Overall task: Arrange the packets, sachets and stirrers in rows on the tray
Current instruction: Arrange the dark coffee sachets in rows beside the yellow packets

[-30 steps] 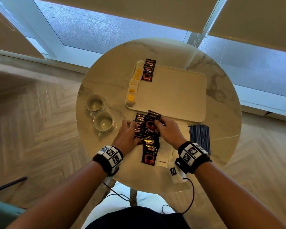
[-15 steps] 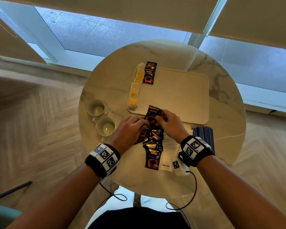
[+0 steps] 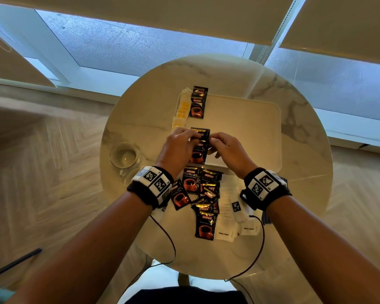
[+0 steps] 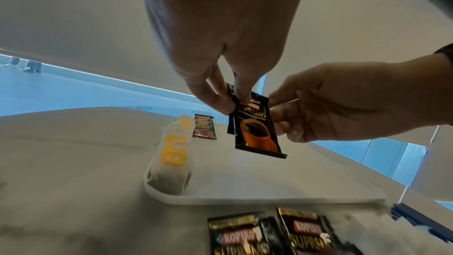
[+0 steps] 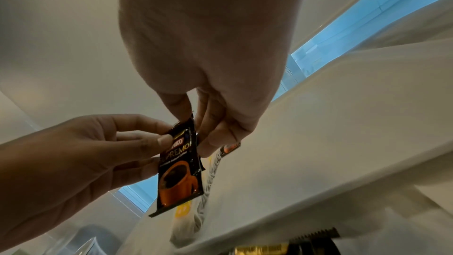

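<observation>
**Coffee sachets held over tray, second row in progress**

Far left on the round table (image 3: 145, 102): two glass cups (image 3: 124, 155), idle, nearer one mostly hidden by the left wrist. Next, along the tray (image 3: 261, 128) left edge, a row of tea bags (image 3: 180, 111) with yellow tags, laid overlapping. Just right of them, placed coffee sachets (image 3: 198, 102) at the tray's far end, start of the second row.

Left hand (image 3: 177, 148) pinches the left edge of the held coffee sachets (image 3: 199, 145), thumb and fingertips clamped near the top. Left wrist view shows at least two sachets stacked in the pinch, exact count unclear. Right hand (image 3: 228, 150) grips the right edge of the same stack. Stack hangs in the air above the tray's near-left part, not touching it.

Below the hands, off the tray: loose coffee sachets (image 3: 198, 189) in a heap, then white sugar packets (image 3: 233, 216), then dark blue stirrers (image 4: 416, 218) far right, partly hidden.

Step, as judged: squaring or separating the stack before laying. Next move likely needs peeling one sachet off and setting it in line below the placed ones, print up, beside the tea bags. Most of the task remains.
</observation>
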